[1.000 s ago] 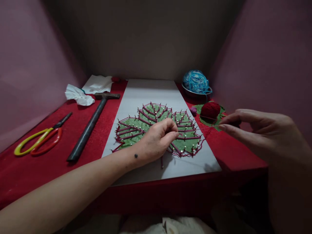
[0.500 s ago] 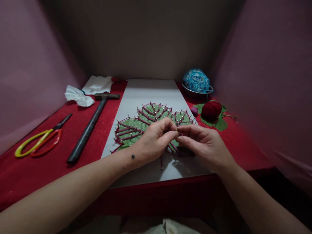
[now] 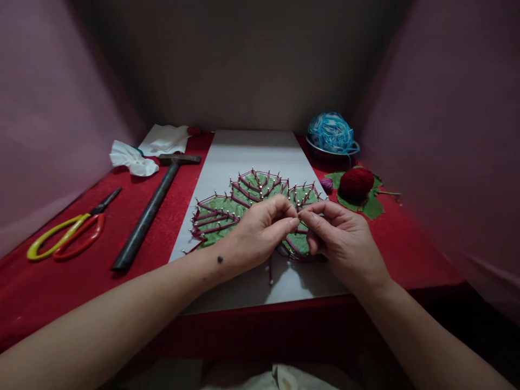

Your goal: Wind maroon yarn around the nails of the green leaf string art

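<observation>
My left hand is pinched closed over the right half of a green leaf shape ringed with nails. My right hand meets it there, thumb and forefinger pressed together. Between the touching fingertips is a thin strand of yarn, mostly hidden. Magenta yarn runs from nail to nail along the leaf's outline and veins. A nail with yarn marks the stem below. All of this is on a pale board; my hands cover part of the leaf.
On the red cloth at left lie scissors, a hammer and crumpled white paper. At right are a blue yarn ball in a metal bowl, a dark red ball on a green leaf, and a small purple ball.
My right hand has shifted slightly, its fingers now more curled and its thumb raised toward the forefinger. The left hand keeps its pinch almost in place. The view has moved a little.
</observation>
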A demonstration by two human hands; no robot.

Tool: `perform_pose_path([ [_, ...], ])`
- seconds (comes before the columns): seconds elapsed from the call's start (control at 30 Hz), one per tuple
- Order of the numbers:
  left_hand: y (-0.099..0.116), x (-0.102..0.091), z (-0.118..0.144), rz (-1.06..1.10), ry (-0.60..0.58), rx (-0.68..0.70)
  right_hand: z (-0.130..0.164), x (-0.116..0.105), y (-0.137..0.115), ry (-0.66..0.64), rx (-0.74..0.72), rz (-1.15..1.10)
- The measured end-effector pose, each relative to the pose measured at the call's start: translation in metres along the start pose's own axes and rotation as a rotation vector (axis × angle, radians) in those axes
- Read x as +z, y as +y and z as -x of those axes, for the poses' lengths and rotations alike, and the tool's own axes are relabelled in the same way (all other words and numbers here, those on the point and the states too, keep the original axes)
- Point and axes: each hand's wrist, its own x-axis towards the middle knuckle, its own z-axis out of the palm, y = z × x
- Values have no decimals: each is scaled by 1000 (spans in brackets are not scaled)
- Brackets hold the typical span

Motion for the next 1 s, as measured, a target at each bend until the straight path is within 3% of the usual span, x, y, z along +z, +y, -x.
perform_pose_path([
  [0.17, -2, 1, 2, -135, 34, 97, -1, 0, -4, -39, 50, -16],
  [0.4, -4, 2, 1, -67, 8, 25, 1, -4, -2, -122, 112, -156],
  [0.7, -5, 3, 1, -55, -14, 15, 6, -4, -2, -13, 8, 36],
  [1.0, -6, 3, -1, 2, -82, -55, 5, -10, -1, -128, 18, 25],
])
